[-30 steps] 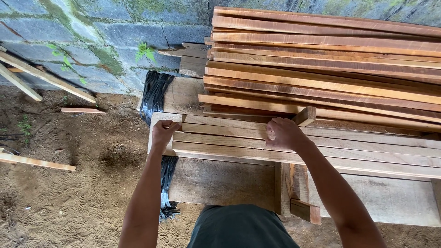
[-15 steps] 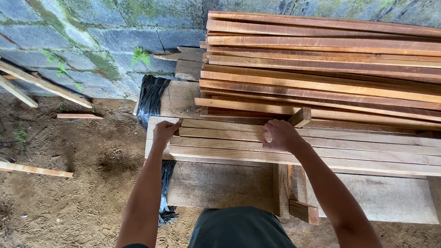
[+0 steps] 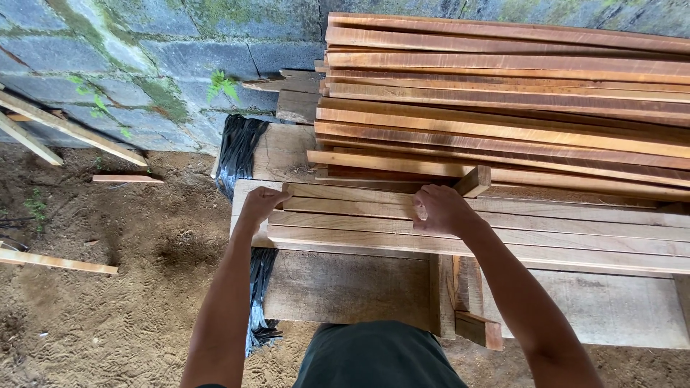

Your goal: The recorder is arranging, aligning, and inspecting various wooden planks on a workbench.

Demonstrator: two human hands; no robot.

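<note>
Both hands' grip (image 3: 262, 203) (image 3: 440, 208) rests on pale rough-sawn slats (image 3: 546, 223).

two bare forearms in frame, no sleeves visible down to where they leave the bottom edge. left hand (image 3: 259, 205) and right hand (image 3: 442, 210) both bare: no gloves, no rings, no watch or wristband seen. fingers (image 3: 422, 192) on the right show short nails, detail too small for more. dark grey-green cloth garment (image 3: 377, 356) at bottom centre, plain fabric, no print, seams or pockets showing. rest of body out of view.
</note>
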